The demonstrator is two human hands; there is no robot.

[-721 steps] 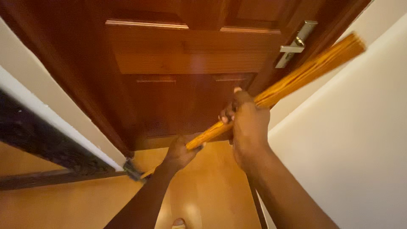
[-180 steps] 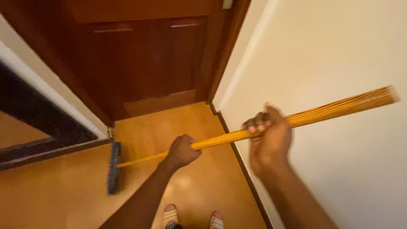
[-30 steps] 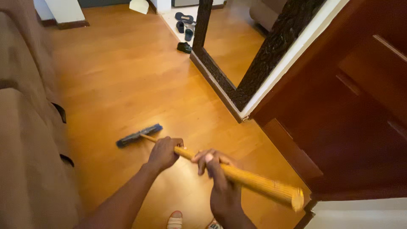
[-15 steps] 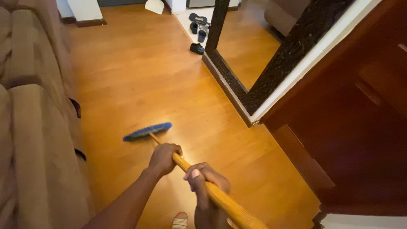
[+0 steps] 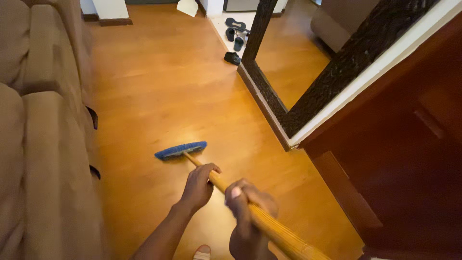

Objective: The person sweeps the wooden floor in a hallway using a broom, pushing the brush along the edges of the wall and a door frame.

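Brown upholstery of a sofa (image 5: pixel 33 144) fills the space well to the left of the left hand (image 5: pixel 199 185), its side running along the honey-coloured wooden floor (image 5: pixel 159 82). Just ahead of that hand and a little to its left, the blue brush head (image 5: pixel 181 150) of a push broom rests on the boards, bristles down. From it the ribbed yellow wooden handle (image 5: pixel 269 226) slants back toward the person. The left hand is closed around the handle low down, fingers curled over the top. Just behind it and to its right, the right hand (image 5: pixel 250 212) is clamped on the same handle higher up, thumb along the upper side; the two hands sit close together but apart, with a short stretch of handle showing between them. Below the hands a sandalled toe (image 5: pixel 203 251) peeks in at the bottom edge. Far ahead and to the right of both hands, dark shoes (image 5: pixel 234 41) lie by the foot of a large mirror (image 5: pixel 298 53) in a carved black frame leaning against the wall. Right of the right hand stands a dark reddish wooden door (image 5: pixel 409 154).
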